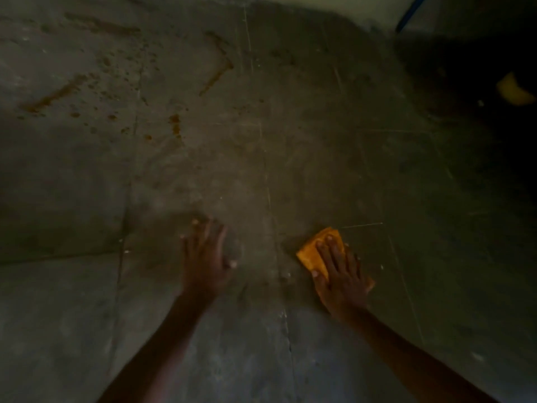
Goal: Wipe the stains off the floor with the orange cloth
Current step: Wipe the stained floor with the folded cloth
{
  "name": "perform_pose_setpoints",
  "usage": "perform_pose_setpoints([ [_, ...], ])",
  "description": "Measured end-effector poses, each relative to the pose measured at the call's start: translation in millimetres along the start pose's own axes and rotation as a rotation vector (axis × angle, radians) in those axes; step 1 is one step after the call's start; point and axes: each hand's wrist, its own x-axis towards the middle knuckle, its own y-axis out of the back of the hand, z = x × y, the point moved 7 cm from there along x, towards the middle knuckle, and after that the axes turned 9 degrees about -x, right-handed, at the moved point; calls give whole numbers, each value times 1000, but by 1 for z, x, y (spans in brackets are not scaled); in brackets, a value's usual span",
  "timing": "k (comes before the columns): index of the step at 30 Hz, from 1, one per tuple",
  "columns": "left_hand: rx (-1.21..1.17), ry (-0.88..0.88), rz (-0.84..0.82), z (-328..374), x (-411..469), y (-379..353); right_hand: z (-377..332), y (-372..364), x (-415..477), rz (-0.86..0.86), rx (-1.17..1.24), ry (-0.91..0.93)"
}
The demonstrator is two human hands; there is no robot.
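Grey floor (72,301) tiles, dull and gritty with pale scuffs and thin grout lines, fill the view in dim light. Far to the upper left lie the stains (174,126): rusty brown streaks and a scatter of small specks, looking dry and crusted, well apart from both hands. Nearer, left of centre, the left hand (206,254) rests flat on the bare tile with fingers spread wide, holding nothing and apparently bracing the body. Just right of the long grout line, the right hand (340,274) presses palm-down on the orange cloth (312,251), a soft folded pad whose corner pokes out beyond the fingertips; the fingers lie loosely splayed over it, pinning it to the floor rather than gripping it. At the far right edge a yellowish lump (514,90) sits in deep shadow, too dark to identify.

To wipe well, I judge the cloth should travel forward and left to the brown marks, kept flat under the whole palm with firm, even pressure. Short overlapping strokes would likely lift crusted spots better than one long sweep, and refolding to a clean face would avoid smearing.
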Motion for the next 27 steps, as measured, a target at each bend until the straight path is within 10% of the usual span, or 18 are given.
perform_pose_setpoints([
  [7,100,2,-321,76,46,-88,51,5,144,-27,116,-467],
  [14,176,193,-418,72,50,-95,72,-1,73,29,-32,248],
  [21,166,297,-478,85,49,-82,89,15,243,-12,94,-400],
  [27,164,276,-509,88,49,-78,39,12,189,8,-53,244],
])
